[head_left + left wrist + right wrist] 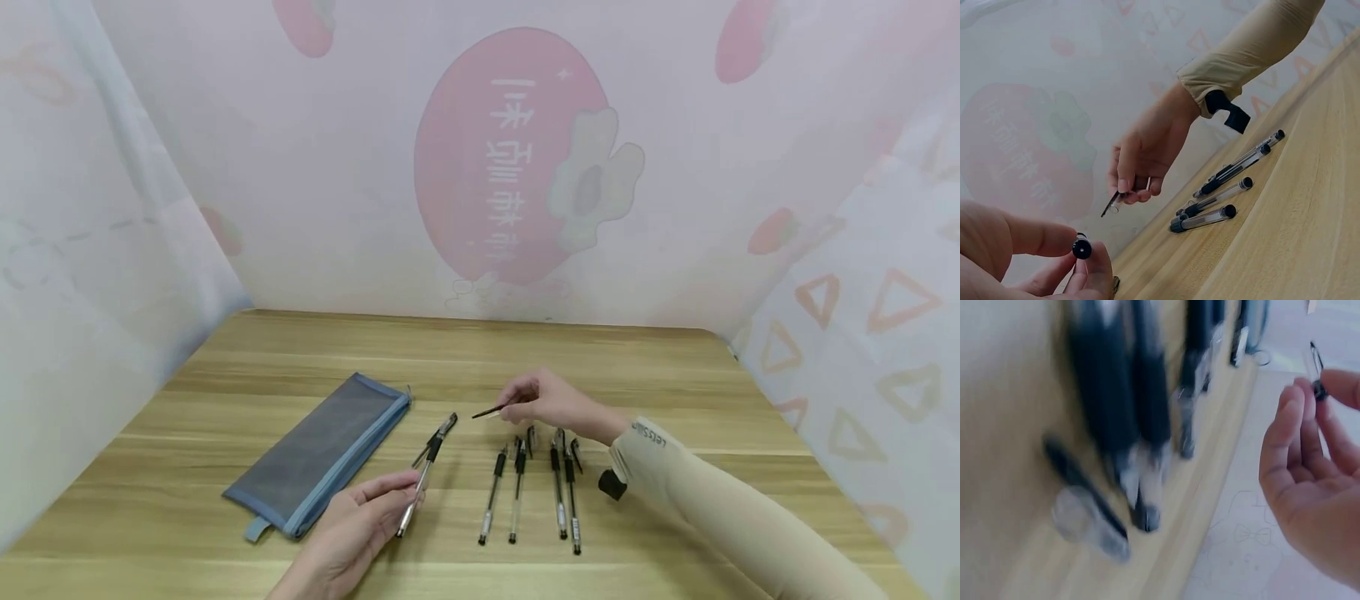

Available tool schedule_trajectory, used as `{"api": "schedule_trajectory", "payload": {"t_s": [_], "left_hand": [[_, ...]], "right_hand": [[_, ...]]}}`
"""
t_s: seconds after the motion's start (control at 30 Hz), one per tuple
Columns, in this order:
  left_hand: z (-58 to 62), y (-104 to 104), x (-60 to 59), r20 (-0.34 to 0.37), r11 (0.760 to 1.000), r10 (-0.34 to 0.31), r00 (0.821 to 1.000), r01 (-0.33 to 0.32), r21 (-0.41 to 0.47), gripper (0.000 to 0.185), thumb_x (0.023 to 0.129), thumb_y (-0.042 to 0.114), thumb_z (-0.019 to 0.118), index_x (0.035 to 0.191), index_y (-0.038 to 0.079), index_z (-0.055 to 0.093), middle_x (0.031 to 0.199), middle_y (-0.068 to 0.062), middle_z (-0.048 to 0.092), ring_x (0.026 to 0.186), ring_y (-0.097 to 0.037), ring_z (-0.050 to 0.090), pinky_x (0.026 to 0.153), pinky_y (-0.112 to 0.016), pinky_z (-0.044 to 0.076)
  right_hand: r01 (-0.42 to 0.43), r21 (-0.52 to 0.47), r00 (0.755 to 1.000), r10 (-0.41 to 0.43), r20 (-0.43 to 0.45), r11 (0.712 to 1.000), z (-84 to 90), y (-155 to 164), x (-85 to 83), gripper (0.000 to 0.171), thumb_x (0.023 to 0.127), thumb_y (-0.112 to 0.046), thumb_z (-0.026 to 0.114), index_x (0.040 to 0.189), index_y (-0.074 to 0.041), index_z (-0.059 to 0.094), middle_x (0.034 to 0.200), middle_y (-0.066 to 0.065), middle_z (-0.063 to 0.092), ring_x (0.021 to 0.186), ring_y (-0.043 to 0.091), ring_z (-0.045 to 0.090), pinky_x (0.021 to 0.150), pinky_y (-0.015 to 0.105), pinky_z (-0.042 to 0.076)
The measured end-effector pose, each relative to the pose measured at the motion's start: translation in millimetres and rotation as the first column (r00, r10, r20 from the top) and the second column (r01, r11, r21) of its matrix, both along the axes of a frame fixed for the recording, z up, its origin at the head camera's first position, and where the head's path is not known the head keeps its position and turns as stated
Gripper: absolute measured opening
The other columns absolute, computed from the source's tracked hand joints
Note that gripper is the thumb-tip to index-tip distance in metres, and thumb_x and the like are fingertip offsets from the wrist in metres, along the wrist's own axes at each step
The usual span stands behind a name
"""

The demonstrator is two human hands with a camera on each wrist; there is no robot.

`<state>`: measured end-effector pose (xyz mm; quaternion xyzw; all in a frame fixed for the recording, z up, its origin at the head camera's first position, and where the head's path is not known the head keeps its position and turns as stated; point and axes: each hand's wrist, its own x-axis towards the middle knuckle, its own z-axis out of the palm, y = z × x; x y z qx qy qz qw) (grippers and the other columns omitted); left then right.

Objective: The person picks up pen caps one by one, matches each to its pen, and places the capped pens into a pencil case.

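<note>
My left hand (352, 525) grips a pen barrel (422, 472); my right hand (551, 400) pinches its refill (491, 410). I judge the refill goes back in next, tip aligned.

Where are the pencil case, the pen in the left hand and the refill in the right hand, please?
pencil case (322, 452), head view, middle of the mesh side.
pen (422, 481), head view, mid barrel above the left hand's fingers.
refill (489, 411), head view, the thin shaft sticking out of the right hand.

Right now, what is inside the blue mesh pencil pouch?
Through the mesh of the pencil pouch nothing shows; it lies flat on the table. Its far edge is too dim to tell.
</note>
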<state>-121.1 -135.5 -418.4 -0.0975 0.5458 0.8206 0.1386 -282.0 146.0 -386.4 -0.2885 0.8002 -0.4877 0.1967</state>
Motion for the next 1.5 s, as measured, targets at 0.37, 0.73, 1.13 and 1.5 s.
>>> {"api": "schedule_trajectory", "payload": {"t_s": [0.37,0.73,1.13,1.5], "left_hand": [[2.8,1,-2.5,0.014,0.999,0.041,0.999,-0.041,-0.025,0.042,0.094,0.003,0.065,0.131,-0.01,0.053,0.125,-0.021,0.059,0.111,-0.028,0.061,0.092,-0.032,0.051],[2.1,-1,-3.4,0.017,1.0,0.029,0.999,-0.029,-0.009,0.042,0.095,0.0,0.063,0.133,-0.011,0.049,0.124,-0.023,0.058,0.108,-0.028,0.061,0.088,-0.035,0.053],[3.3,-2,-2.4,0.016,0.996,0.083,0.996,-0.082,-0.039,0.036,0.097,0.0,0.059,0.131,-0.01,0.053,0.125,-0.024,0.057,0.108,-0.028,0.06,0.085,-0.033,0.054],[0.0,0,-3.1,-0.045,0.983,0.086,0.995,-0.092,-0.158,0.03,0.096,0.003,0.062,0.125,-0.005,0.061,0.118,-0.019,0.063,0.103,-0.027,0.061,0.08,-0.032,0.054]], "right_hand": [[0.266,-0.123,0.96,-0.25,0.127,0.956,5.5,7,29.7,0.027,0.091,-0.014,0.069,0.111,0.004,0.067,0.098,0.026,0.064,0.087,0.048,0.059,0.075,0.055,0.052],[0.353,-0.219,0.922,-0.299,0.246,0.909,0.3,-7,50.1,0.02,0.09,-0.008,0.067,0.105,0.006,0.066,0.101,0.032,0.062,0.076,0.022,0.059,0.079,0.049,0.053],[0.518,-0.39,0.835,-0.352,0.424,0.761,-11.1,-26,69.3,0.018,0.09,-0.002,0.063,0.104,0.01,0.064,0.084,0.012,0.06,0.073,0.018,0.055,0.066,0.026,0.048],[0.58,-0.449,0.796,-0.356,0.49,0.68,-13.0,-37,80.5,0.031,0.094,-0.003,0.061,0.115,0.019,0.055,0.091,0.011,0.061,0.077,0.019,0.056,0.072,0.029,0.05]]}}
